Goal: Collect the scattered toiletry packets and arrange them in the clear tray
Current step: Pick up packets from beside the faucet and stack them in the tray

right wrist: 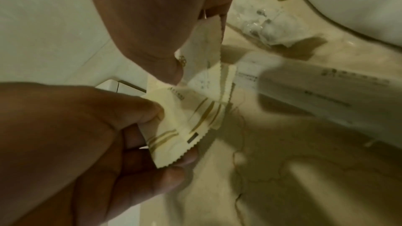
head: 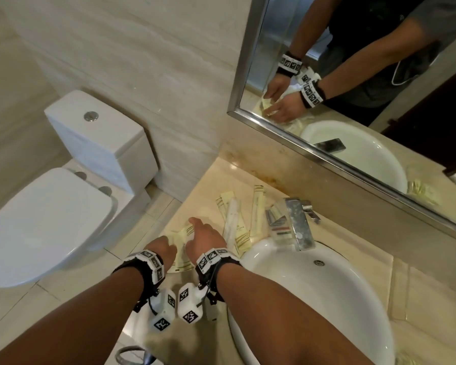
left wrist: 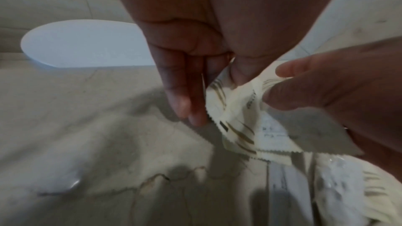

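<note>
No wording can be read with certainty. The cream sachets (right wrist: 191,123) with gold stripes carry small dark print along one edge, too blurred to make out. A long white packet (right wrist: 315,95) lying on the marble counter (right wrist: 282,186) bears lines of grey print, also illegible. The wrist bands (head: 153,262) show black-and-white square marker patterns, not letters.

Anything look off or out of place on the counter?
Yes. Packets lie strewn at odd angles, overlapping, on the counter between the tap and the counter's edge. Both hands pinch a few cream ones. No damage is visible.
</note>
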### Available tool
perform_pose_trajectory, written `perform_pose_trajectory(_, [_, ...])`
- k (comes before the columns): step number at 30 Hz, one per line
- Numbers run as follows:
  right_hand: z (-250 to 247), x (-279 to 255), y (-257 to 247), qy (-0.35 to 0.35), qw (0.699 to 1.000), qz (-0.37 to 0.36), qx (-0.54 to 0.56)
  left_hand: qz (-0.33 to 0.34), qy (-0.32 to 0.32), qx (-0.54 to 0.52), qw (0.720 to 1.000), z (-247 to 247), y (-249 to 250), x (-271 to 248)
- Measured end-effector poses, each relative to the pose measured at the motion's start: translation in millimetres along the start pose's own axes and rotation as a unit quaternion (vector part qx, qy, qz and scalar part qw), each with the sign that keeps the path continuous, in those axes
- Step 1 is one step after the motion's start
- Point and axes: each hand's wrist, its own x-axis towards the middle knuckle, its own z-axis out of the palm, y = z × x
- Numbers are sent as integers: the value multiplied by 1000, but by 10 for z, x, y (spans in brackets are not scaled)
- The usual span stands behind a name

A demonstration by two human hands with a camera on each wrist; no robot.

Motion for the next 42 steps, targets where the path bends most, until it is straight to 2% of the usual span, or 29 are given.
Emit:
perform_pose_trajectory(9, [-28,-2,-5,13,997,10,69,20,15,35,999,-24,14,-65])
perform_pose_trajectory(12, [-41,-7,69,22,992,33,119,24,16,30,999,-78,-7,-116])
perform_pose_trajectory(16, [-86,-9,166,52,967,86,235,16,30,34,999,-152,-43,-178])
perform_pose_trajectory(20, [-141,-68,266,131,936,88,316,11,24,13,1000,-176,-65,-233])
perform_pose_trajectory(23, [-191,-146,265,140,926,59,347,16,6,-38,999,-160,-37,-253])
perform_pose_trajectory(25, [-174,-187,252,112,934,29,338,32,-25,-91,995,-130,34,-303])
perform_pose_trajectory(28, [-79,-217,234,66,941,12,331,25,-51,-255,965,-118,129,-404])
perform_pose_trajectory(33, [25,-293,180,37,946,4,322,35,-85,-332,939,-129,126,-494])
perform_pose_trajectory(37, [125,-343,161,-18,953,-9,302,44,-94,-336,936,-95,89,-564])
perform_pose_trajectory(40, [127,-389,223,-40,976,-37,211,59,-52,-262,962,-52,74,-630])
perform_pose_trajectory(42, [88,-399,247,-47,993,-55,95,85,-16,-219,972,-52,34,-638])
